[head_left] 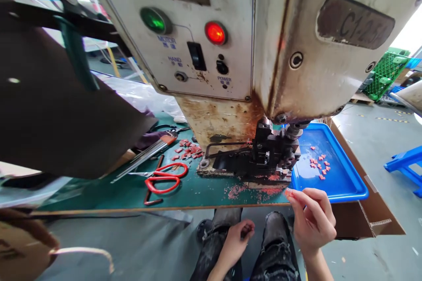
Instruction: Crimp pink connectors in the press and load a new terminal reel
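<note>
Between thumb and fingertips, my right hand [314, 219] pinches a small red-pink piece [289, 192] beside the front right of the press tooling [275, 151]. My left hand [238, 239] rests over my lap with its fingers curled in; whatever lies inside the curl is hidden. To the right, several similar pieces [319, 164] lie in a blue tray [349, 195]. More red pieces [189, 150] are heaped on the green tabletop left of the tooling. Pink crumbs [235, 191] litter the surface in front of it.
The machine body [227, 118] towers over the bench, its red lamp [216, 33] lit. Red-handled scissors [166, 178], a hex key [153, 193] and metal rods [145, 158] lie at left. A dark sheet [59, 109] hangs nearby. Under the tray stands a cardboard box [379, 215].
</note>
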Demonstrator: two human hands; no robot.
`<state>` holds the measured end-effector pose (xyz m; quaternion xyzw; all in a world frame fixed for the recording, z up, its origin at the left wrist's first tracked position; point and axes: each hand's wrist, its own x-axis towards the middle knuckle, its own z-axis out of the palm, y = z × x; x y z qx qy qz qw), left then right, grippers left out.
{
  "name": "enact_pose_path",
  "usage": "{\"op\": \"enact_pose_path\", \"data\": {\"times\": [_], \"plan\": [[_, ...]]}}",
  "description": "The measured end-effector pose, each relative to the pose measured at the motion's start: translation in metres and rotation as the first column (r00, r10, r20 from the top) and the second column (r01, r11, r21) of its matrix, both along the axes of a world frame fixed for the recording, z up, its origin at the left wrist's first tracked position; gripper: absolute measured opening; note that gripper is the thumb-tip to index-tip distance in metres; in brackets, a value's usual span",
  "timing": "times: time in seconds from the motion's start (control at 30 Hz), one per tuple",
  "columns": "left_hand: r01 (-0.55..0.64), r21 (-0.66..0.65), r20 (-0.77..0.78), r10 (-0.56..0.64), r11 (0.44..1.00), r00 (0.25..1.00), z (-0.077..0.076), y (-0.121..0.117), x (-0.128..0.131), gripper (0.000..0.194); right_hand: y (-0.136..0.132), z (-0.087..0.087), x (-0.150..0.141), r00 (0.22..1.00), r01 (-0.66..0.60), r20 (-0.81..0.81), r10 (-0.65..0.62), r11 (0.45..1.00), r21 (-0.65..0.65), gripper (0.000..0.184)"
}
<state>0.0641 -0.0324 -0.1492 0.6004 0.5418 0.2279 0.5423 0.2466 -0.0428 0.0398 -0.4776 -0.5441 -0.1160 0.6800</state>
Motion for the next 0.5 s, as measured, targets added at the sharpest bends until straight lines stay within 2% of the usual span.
{"op": "enact_pose_path", "data": {"times": [0.37, 0.5], "plan": [[-0.014, -0.015, 0.020, 0.014, 1.000, 1.000, 0.009, -0.002, 0.003, 0.015, -0.007, 0.003, 0.001, 1.000, 0.007, -0.020, -0.009, 0.997, -0.082, 0.023], [-0.017, -0.027, 0.019, 0.017, 0.999, 1.000, 0.015, -0.003, 0.001, 0.013, 0.002, -0.002, 0.028, 0.998, 0.009, 0.058, 0.000, 0.988, -0.157, 0.010]]}}
